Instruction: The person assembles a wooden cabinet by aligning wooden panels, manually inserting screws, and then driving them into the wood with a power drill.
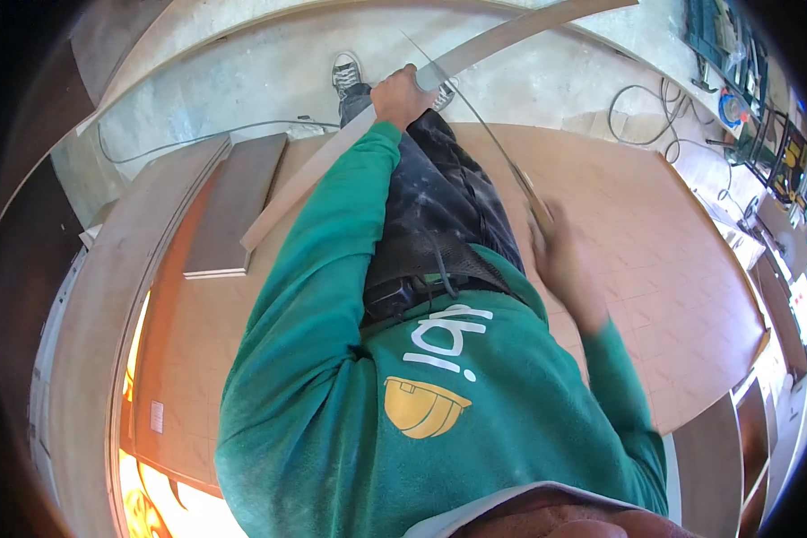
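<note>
Step in hand, as I judge it: cross-cutting the strip [511,38] with a saw [522,179]. On my feed the left hand [403,97] is clenched round the strip, out over the legs [462,179], near the far edge of the panel [655,260]. The right hand [560,251] is wrapped about the saw's handle, over the panel; it is blurred, so I cannot make out each finger. The strip runs aslant: one end hangs above the panel's left part, just beside the near right corner of the short board [238,202]; the other reaches out past the panel's far edge, above the floor [242,81]. The blade crosses the strip just right of the left hand, its tip showing beyond the strip. Whether the teeth bite, or how deep a cut goes, I cannot tell; nor can I see what props the strip from below. Next move, my judgement: a steady stroke along the same line, left hand firm so the strip does not twist or chatter. Risk noted: the left hand sits close to the blade, so a skip could reach the fingers. I would move the grip toward the near end and ease pressure before the offcut parts.
</note>
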`<move>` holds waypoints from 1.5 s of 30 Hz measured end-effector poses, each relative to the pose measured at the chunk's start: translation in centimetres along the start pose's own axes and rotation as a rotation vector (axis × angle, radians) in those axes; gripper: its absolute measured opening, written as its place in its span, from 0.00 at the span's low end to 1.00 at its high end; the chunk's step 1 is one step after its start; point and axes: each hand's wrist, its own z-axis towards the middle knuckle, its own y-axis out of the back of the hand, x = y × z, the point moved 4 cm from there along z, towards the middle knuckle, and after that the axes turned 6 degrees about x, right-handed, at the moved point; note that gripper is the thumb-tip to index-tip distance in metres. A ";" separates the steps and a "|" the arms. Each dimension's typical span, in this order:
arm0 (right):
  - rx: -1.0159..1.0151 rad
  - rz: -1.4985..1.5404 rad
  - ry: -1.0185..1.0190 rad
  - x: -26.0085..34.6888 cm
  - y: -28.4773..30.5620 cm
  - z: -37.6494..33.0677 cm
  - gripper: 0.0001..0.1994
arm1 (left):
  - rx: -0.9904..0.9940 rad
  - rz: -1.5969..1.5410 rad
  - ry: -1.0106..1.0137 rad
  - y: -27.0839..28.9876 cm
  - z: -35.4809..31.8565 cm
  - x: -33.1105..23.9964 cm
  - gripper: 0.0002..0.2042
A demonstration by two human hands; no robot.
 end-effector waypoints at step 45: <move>-0.028 0.098 0.183 5.0 -1.9 16.7 0.22 | 0.115 0.013 -0.292 1.1 0.3 -0.2 0.40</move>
